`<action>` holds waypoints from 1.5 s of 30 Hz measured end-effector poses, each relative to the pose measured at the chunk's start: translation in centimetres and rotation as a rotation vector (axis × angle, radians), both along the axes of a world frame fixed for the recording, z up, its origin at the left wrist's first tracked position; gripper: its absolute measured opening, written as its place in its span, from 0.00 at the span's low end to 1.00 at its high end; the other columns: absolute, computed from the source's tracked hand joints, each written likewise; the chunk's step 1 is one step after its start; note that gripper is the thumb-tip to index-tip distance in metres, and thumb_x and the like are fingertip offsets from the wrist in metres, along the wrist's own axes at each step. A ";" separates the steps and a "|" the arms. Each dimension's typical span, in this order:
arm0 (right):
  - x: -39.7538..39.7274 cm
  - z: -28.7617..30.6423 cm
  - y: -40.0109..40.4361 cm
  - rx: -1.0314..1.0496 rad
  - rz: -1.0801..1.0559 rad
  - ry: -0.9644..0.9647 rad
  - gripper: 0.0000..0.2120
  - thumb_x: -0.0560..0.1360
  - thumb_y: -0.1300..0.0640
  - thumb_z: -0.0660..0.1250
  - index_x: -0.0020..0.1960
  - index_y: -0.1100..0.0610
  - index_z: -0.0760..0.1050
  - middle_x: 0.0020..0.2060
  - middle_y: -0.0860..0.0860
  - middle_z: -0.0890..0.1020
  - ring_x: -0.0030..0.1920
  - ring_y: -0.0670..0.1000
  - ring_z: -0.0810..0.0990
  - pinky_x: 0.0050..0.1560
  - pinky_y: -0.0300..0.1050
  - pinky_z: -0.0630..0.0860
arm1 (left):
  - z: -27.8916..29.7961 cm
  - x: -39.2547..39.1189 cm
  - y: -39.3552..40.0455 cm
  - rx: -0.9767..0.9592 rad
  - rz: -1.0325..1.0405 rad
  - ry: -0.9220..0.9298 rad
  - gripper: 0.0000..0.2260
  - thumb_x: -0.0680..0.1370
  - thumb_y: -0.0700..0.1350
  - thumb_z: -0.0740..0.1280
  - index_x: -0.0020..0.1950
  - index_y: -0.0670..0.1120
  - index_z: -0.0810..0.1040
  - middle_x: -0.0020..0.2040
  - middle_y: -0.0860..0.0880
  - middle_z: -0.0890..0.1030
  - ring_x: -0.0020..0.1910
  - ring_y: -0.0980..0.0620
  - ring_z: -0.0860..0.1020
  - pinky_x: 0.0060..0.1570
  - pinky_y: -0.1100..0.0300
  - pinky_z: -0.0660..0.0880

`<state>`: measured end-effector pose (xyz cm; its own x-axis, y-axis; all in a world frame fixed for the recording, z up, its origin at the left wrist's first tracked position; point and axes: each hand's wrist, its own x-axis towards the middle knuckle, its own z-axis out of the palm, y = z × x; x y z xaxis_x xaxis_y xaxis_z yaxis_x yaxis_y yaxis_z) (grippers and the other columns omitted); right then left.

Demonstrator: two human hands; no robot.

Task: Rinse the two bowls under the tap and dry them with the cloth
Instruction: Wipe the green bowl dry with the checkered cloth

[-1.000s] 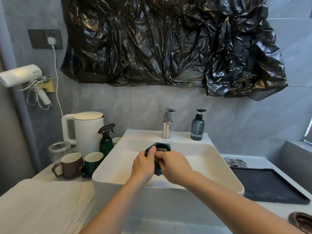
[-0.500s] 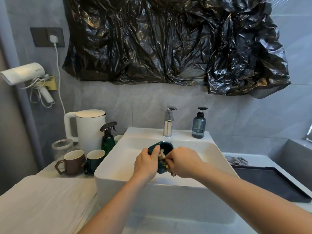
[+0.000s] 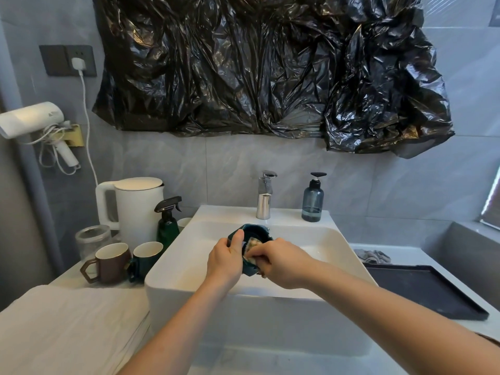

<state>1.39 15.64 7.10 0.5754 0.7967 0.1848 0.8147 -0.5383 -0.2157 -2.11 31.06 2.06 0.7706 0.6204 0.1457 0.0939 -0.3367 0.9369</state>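
The drying step is judged to be in progress: the left hand (image 3: 226, 259) is gripping the rim of the dark green bowl (image 3: 251, 234) over the sink (image 3: 173, 266), while the right hand (image 3: 281, 262) is pinching the cloth (image 3: 253, 246) and pressing it inside. The bowl is tilting, its opening facing the person; it has no obvious long axis. Next, turning the bowl between the hands is probably needed.

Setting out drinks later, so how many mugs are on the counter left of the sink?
2: a brown mug beside a dark green mug, both in front of the kettle. More may be hidden behind.
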 end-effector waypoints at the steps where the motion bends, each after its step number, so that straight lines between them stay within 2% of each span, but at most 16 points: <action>1: 0.0 0.1 -0.3 -0.022 -0.013 -0.029 0.15 0.82 0.57 0.57 0.56 0.45 0.81 0.43 0.46 0.78 0.44 0.54 0.76 0.36 0.42 0.69 | 0.0 0.0 -0.1 0.038 0.002 -0.005 0.30 0.81 0.70 0.56 0.55 0.44 0.80 0.51 0.45 0.83 0.51 0.43 0.82 0.56 0.46 0.80; 3: -0.2 0.2 -0.9 -0.058 -0.041 -0.098 0.16 0.82 0.56 0.58 0.60 0.43 0.81 0.45 0.48 0.80 0.44 0.55 0.74 0.34 0.42 0.65 | -0.2 0.1 -0.2 0.104 0.005 -0.002 0.24 0.84 0.65 0.58 0.52 0.44 0.78 0.49 0.46 0.82 0.51 0.42 0.81 0.56 0.45 0.79; 7: -0.3 0.0 -1.4 -0.100 -0.087 -0.230 0.18 0.83 0.54 0.58 0.68 0.40 0.77 0.54 0.51 0.83 0.49 0.58 0.79 0.41 0.46 0.69 | -0.3 0.1 -0.2 0.129 0.003 0.012 0.23 0.84 0.65 0.59 0.51 0.45 0.78 0.49 0.47 0.81 0.51 0.42 0.81 0.56 0.43 0.80; 10: 0.6 -0.6 -0.8 -0.070 -0.126 -0.296 0.15 0.82 0.52 0.59 0.66 0.42 0.77 0.53 0.50 0.85 0.46 0.56 0.80 0.39 0.47 0.72 | -0.5 0.3 -0.2 0.132 -0.026 0.024 0.23 0.83 0.67 0.59 0.50 0.47 0.77 0.48 0.48 0.81 0.51 0.43 0.81 0.55 0.43 0.82; 12: 0.9 -1.1 -0.1 -0.022 -0.148 -0.278 0.15 0.82 0.51 0.59 0.66 0.43 0.76 0.54 0.49 0.85 0.47 0.56 0.82 0.40 0.48 0.75 | -0.5 0.3 -0.1 0.110 -0.023 0.022 0.23 0.82 0.68 0.58 0.51 0.48 0.77 0.49 0.49 0.81 0.52 0.42 0.81 0.56 0.42 0.82; 18: 0.6 -1.3 0.1 0.089 -0.078 -0.120 0.19 0.83 0.54 0.59 0.70 0.39 0.77 0.59 0.46 0.85 0.53 0.55 0.81 0.45 0.44 0.71 | -0.3 0.2 0.1 0.111 0.010 0.038 0.23 0.84 0.65 0.58 0.55 0.46 0.77 0.52 0.47 0.81 0.55 0.42 0.80 0.60 0.44 0.80; 20: 0.4 -1.2 -0.1 0.123 -0.026 -0.027 0.20 0.82 0.57 0.60 0.65 0.38 0.80 0.55 0.45 0.86 0.49 0.53 0.79 0.47 0.46 0.75 | -0.1 0.2 -0.1 0.102 -0.001 0.034 0.22 0.85 0.64 0.58 0.56 0.45 0.78 0.53 0.46 0.82 0.54 0.43 0.80 0.58 0.47 0.79; 23: -0.5 -1.1 -0.2 0.110 0.029 0.024 0.16 0.82 0.59 0.60 0.56 0.44 0.84 0.46 0.45 0.84 0.42 0.51 0.74 0.42 0.45 0.71 | 0.0 0.0 -0.2 0.115 -0.015 0.018 0.22 0.86 0.62 0.58 0.54 0.44 0.78 0.51 0.46 0.82 0.52 0.44 0.79 0.51 0.50 0.75; 26: -0.7 -0.4 -0.9 0.021 -0.006 -0.057 0.15 0.83 0.58 0.59 0.57 0.45 0.82 0.43 0.45 0.79 0.42 0.53 0.74 0.35 0.40 0.65 | 0.0 -0.1 -0.5 0.137 -0.036 -0.008 0.21 0.85 0.63 0.59 0.51 0.45 0.77 0.47 0.48 0.81 0.50 0.45 0.80 0.52 0.47 0.78; 28: -0.7 0.0 -1.5 0.021 -0.056 -0.106 0.15 0.82 0.57 0.59 0.59 0.43 0.81 0.46 0.47 0.82 0.44 0.54 0.76 0.36 0.42 0.68 | -0.2 -0.1 -0.6 0.149 -0.039 -0.017 0.22 0.84 0.64 0.59 0.50 0.46 0.77 0.46 0.50 0.81 0.49 0.45 0.80 0.54 0.45 0.80; 30: -1.0 0.0 -2.1 0.110 -0.122 -0.131 0.14 0.80 0.55 0.60 0.57 0.42 0.81 0.46 0.46 0.84 0.45 0.54 0.78 0.41 0.45 0.75 | -0.2 -0.1 -0.5 0.154 -0.020 -0.031 0.22 0.84 0.65 0.59 0.52 0.47 0.77 0.46 0.51 0.81 0.50 0.45 0.80 0.55 0.43 0.81; 33: -1.3 0.3 -3.9 0.365 -0.230 -0.085 0.11 0.80 0.53 0.61 0.51 0.42 0.82 0.35 0.41 0.83 0.39 0.46 0.82 0.46 0.42 0.80 | -0.3 -0.3 -0.2 0.156 0.029 -0.043 0.21 0.84 0.66 0.58 0.54 0.49 0.75 0.48 0.52 0.79 0.50 0.46 0.79 0.56 0.42 0.80; 36: -1.1 0.8 -5.6 0.631 -0.352 0.076 0.11 0.83 0.56 0.62 0.54 0.47 0.83 0.39 0.41 0.85 0.38 0.36 0.82 0.38 0.27 0.74 | -0.4 -0.6 -0.5 0.202 0.009 -0.040 0.20 0.83 0.67 0.59 0.56 0.50 0.73 0.49 0.53 0.78 0.50 0.48 0.78 0.55 0.43 0.81; 39: -0.1 0.4 -5.5 0.930 -0.356 0.369 0.11 0.85 0.61 0.61 0.57 0.56 0.82 0.39 0.49 0.86 0.31 0.37 0.81 0.31 0.29 0.73 | -0.5 -0.8 -1.1 0.307 -0.029 -0.026 0.19 0.83 0.67 0.59 0.57 0.51 0.72 0.49 0.53 0.79 0.50 0.46 0.79 0.53 0.45 0.80; 42: 0.5 -0.5 -4.1 0.990 -0.265 0.377 0.09 0.84 0.61 0.63 0.54 0.56 0.82 0.38 0.52 0.86 0.33 0.42 0.84 0.33 0.35 0.76 | -0.4 -1.1 -1.4 0.359 -0.045 -0.024 0.19 0.83 0.66 0.60 0.55 0.51 0.71 0.49 0.52 0.81 0.49 0.44 0.79 0.50 0.47 0.78; 45: 1.1 -2.1 -2.4 0.875 -0.092 0.271 0.11 0.82 0.61 0.66 0.57 0.48 0.82 0.49 0.45 0.86 0.47 0.47 0.85 0.45 0.42 0.81 | -0.4 -1.3 -1.4 0.386 -0.060 -0.038 0.18 0.82 0.65 0.62 0.54 0.51 0.71 0.48 0.52 0.81 0.47 0.45 0.80 0.48 0.47 0.78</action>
<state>2.46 13.26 4.96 0.7410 0.3856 0.5497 0.6390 -0.1537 -0.7537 -3.37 29.63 1.63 0.7930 0.4689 0.3889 0.0310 -0.6686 0.7430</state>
